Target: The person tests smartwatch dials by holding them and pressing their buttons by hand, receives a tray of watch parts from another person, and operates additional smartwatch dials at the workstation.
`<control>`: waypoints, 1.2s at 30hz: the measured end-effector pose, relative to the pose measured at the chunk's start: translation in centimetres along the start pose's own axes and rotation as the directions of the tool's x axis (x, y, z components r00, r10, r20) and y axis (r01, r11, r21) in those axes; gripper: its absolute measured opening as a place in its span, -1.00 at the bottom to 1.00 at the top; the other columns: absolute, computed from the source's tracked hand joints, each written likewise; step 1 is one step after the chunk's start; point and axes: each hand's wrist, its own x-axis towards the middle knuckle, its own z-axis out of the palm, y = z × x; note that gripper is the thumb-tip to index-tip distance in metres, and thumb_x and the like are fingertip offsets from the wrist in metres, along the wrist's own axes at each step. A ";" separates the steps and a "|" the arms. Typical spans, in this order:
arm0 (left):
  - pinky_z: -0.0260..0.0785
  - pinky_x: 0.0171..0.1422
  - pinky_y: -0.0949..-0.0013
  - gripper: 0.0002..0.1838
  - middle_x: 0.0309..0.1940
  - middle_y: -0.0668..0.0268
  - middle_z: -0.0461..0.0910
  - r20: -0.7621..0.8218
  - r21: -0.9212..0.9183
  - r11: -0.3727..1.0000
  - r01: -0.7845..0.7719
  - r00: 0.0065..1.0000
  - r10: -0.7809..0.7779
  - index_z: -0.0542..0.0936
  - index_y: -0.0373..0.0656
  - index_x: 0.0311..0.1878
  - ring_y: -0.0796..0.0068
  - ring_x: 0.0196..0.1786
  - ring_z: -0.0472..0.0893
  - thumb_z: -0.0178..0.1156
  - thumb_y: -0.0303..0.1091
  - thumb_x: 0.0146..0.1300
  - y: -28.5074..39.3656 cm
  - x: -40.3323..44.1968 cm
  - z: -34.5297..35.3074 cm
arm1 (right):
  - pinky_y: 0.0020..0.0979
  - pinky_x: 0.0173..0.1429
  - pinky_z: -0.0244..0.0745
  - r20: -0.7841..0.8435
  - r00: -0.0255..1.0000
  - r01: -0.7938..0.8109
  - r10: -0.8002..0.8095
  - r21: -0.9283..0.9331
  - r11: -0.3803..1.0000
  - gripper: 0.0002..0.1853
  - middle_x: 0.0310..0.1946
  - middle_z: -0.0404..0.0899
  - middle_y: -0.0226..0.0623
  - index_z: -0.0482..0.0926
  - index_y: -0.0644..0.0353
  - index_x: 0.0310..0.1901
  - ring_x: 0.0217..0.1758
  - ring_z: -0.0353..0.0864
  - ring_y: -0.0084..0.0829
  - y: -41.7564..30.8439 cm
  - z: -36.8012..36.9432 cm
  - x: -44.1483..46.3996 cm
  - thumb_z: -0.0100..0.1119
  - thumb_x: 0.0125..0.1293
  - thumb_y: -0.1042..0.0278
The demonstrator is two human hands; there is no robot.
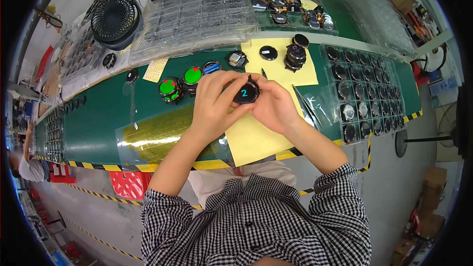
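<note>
A round black smartwatch (pixel 246 94) with a lit cyan "2" on its face is held between both hands over the bench. My left hand (pixel 213 102) grips its left side, thumb below and fingers above. My right hand (pixel 276 106) closes around its right edge. Just behind my left hand stand a watch stack with a green-and-red screen (pixel 170 88), another green-screened watch (pixel 192 75) and a watch showing blue (pixel 212 67). Farther back, an opened watch (pixel 237 59) exposes its inside. Below the hands lies a yellow sheet (pixel 256 143).
A clear compartment tray of watches (pixel 362 88) is on the right. A watch stack (pixel 295 55) and a loose round watch part (pixel 268 52) rest on yellow paper. Tweezers (pixel 306 103) lie nearby. Clear trays (pixel 194 19) and a black fan (pixel 114 22) stand behind; yellow film (pixel 162 138) lies left.
</note>
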 end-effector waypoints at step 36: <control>0.20 0.28 0.02 -0.29 0.08 0.18 0.44 -0.195 -0.272 0.959 0.074 0.972 -0.131 0.51 -0.16 0.13 0.04 0.16 0.38 0.53 -0.18 -0.15 -0.8 -1.3 -0.3 | -0.21 0.54 0.15 0.212 0.977 0.072 -0.012 -0.279 0.958 -0.42 0.42 0.19 -0.15 0.05 0.29 0.47 0.48 0.22 -0.19 -0.1 -1.3 0.0 -0.10 0.53 0.29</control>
